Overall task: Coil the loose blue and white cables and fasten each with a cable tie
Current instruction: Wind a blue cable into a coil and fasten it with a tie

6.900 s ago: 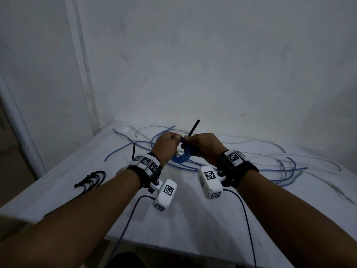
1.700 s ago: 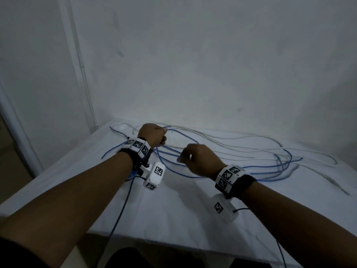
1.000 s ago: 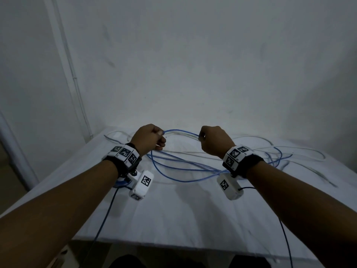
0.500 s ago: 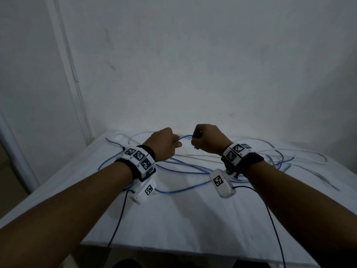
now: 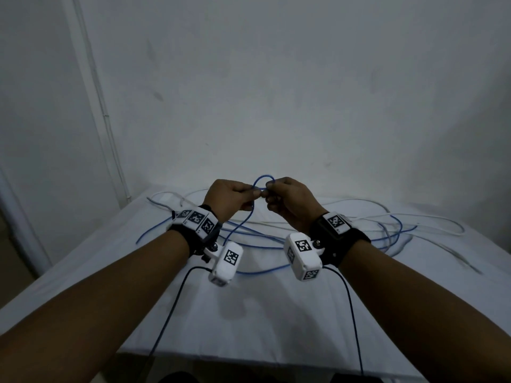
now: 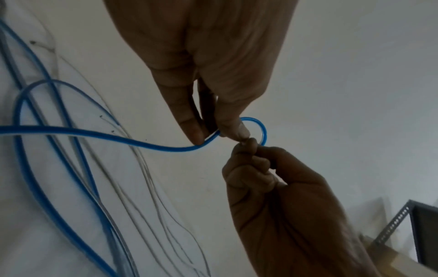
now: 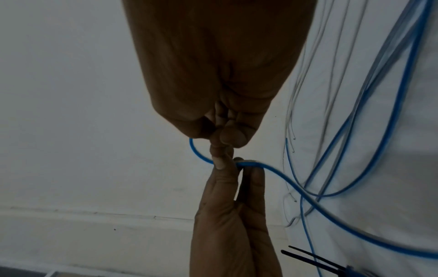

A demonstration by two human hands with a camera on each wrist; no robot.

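1. We have both hands raised above the desk, close together, shaping the first small loop of a blue cable.
2. Our left hand pinches the blue cable between thumb and fingertips. From that pinch the cable runs down toward the desk.
3. Our right hand pinches the other side of the loop, with its fingers curled in. The two pinches nearly touch, and the loop arches just above them.
4. The left wrist view shows the loop is tiny, a single turn, so we judge this coil has only just been started.
5. Most of the blue cable lies in loose, sprawling strands across the far half of the desk, and we cannot tell how many separate blue cables there are.
6. The white cables lie spread along the far edge, crossing the blue strands, and none of them looks coiled.
7. A few black cable ties lie on the desk near our left hand, seen only in the right wrist view. None is on the loop we are holding.
8. In our judgement nearly everything is left: wind this cable into full turns, tie it, then coil and tie the rest. No finished bundle shows in any view.
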